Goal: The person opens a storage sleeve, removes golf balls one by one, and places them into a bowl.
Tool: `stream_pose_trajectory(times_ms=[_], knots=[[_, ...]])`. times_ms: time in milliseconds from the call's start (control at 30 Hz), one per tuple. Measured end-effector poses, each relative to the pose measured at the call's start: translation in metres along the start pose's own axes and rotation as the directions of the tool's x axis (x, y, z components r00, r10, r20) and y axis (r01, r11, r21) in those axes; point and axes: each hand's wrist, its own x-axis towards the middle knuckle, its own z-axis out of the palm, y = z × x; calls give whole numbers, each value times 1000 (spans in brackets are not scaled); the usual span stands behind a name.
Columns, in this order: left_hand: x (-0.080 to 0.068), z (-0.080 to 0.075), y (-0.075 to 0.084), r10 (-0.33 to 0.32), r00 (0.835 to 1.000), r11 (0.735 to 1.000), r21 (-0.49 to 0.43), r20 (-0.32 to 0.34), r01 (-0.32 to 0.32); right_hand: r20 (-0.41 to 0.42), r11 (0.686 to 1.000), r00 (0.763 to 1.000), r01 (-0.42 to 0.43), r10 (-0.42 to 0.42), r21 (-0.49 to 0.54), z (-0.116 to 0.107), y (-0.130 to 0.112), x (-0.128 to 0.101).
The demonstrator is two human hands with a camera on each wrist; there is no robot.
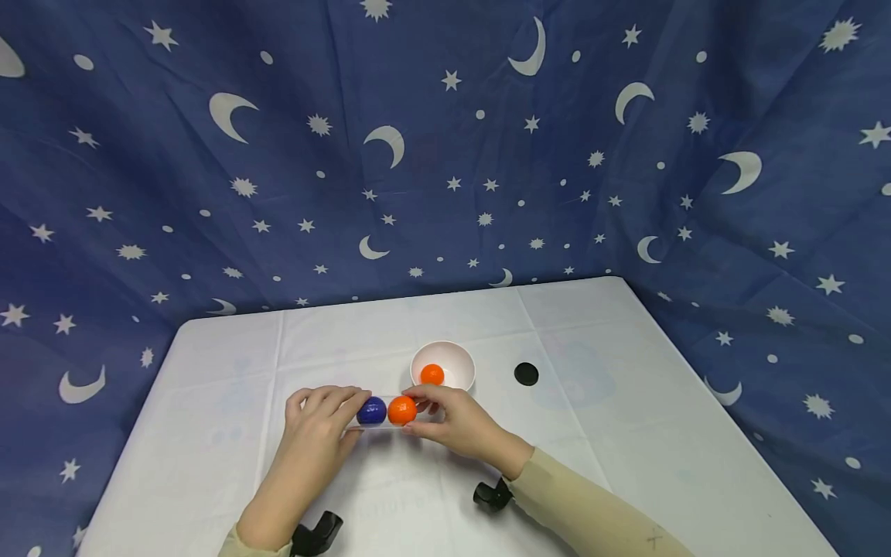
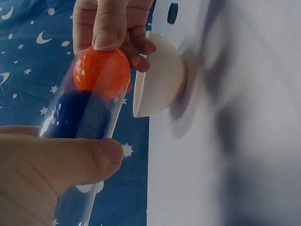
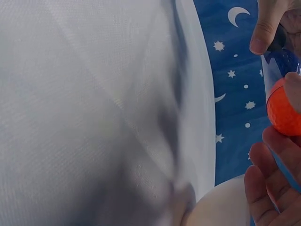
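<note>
Your left hand (image 1: 316, 422) is curled round a clear tube (image 2: 77, 202), thumb on one side and fingers across the other; you're holding it off the table (image 1: 626, 402), roughly level and crosswise in the head view; a blue ball (image 1: 372, 411) sits inside, right by your left fingers; an orange ball (image 1: 401, 411) is next to it at the tube's right-hand end, the tube's rim crossing it in the right wrist view; can't tell whether the two balls touch.

Your right hand (image 1: 462, 422) is nearly closed, thumb and fingertips pinching that orange ball at the mouth, remaining fingers loosely bent.

White bowl (image 1: 459, 367) stands on the table just beyond your right fingers; a second orange ball (image 1: 432, 374) lies in it, toward the left side; a flat black disc (image 1: 526, 374) lies on the table, right of the bowl and apart from it.

You've a black mount on each wrist, left (image 1: 316, 535) and right (image 1: 492, 495); tan sleeve (image 1: 585, 503) on your right forearm; blue curtain (image 1: 431, 224) with white moons and stars behind the table.
</note>
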Motion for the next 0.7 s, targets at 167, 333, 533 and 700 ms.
stream_pose_trajectory(times_ms=[167,333,533,700], knots=[[2,1,0,3,1000,1000,-21,-2,-3,-7,1000,1000,2,-2,2,-3,-2,-2],[0,6,-1,-2,1000,999,-50,7,2,-17,1000,1000,19,-19,-7,-5,2,-4],[-3,12,-4,-12,1000,997,-73,9,13,-27,998,999,44,-45,-42,-9,4,-4],[2,15,-7,-16,1000,995,-100,2,17,-49,993,995,81,-85,-82,-18,4,-1]])
